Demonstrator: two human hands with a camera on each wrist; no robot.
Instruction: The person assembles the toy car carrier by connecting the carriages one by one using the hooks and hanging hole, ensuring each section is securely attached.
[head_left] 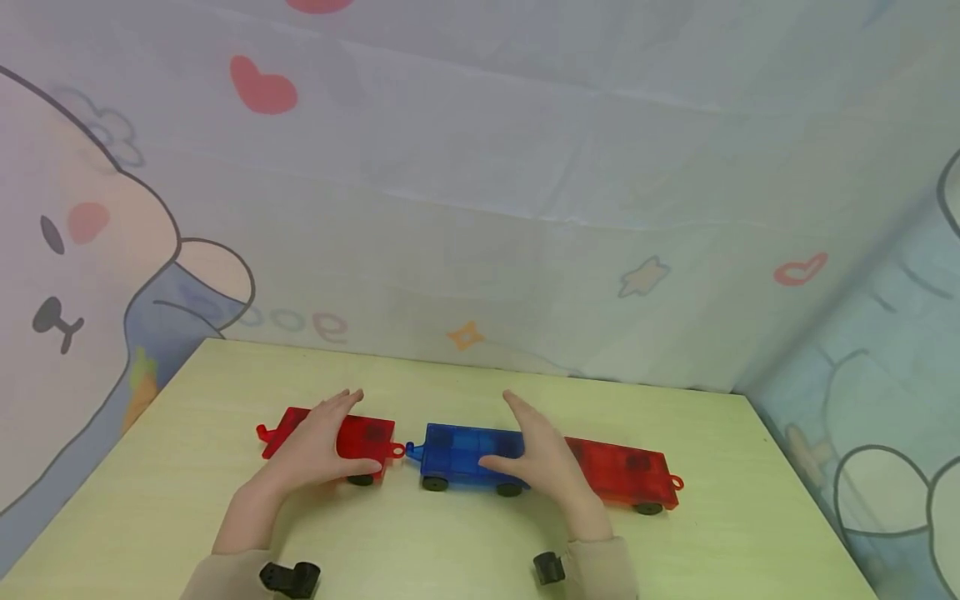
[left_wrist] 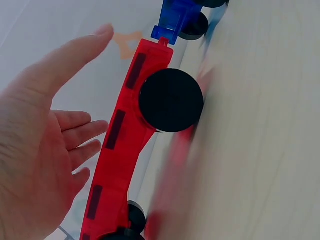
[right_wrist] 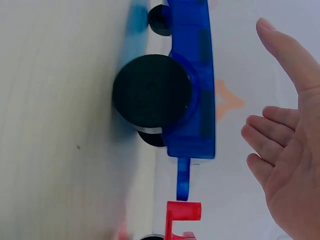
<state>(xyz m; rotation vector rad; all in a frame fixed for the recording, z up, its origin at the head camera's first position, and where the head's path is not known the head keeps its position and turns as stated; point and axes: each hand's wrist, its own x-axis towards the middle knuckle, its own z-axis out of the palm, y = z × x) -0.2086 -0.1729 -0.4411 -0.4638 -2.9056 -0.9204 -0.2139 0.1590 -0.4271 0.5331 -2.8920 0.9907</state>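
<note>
Three translucent toy train cars with black wheels stand in a row on the table. My left hand (head_left: pixel 318 446) is over the left red train car (head_left: pixel 375 431), its thumb and fingers spread wide. Past that car's right end sits the blue train car (head_left: pixel 461 448), its hook right at the red car's ring (head_left: pixel 398 451). Also spread, my right hand (head_left: pixel 547 462) covers the blue car's right end and part of the right red train car (head_left: pixel 622 472). In the right wrist view, the blue car's tab (right_wrist: pixel 183 180) ends close above a red hook (right_wrist: pixel 184 211).
The pale wooden table (head_left: pixel 465 550) reaches back to a hanging cloth (head_left: pixel 480 167) printed with cartoon figures and hearts. More printed cloth (head_left: pixel 900 358) borders the right side. A black wrist camera (head_left: pixel 291 578) sits by the left sleeve, another (head_left: pixel 549 568) by the right sleeve.
</note>
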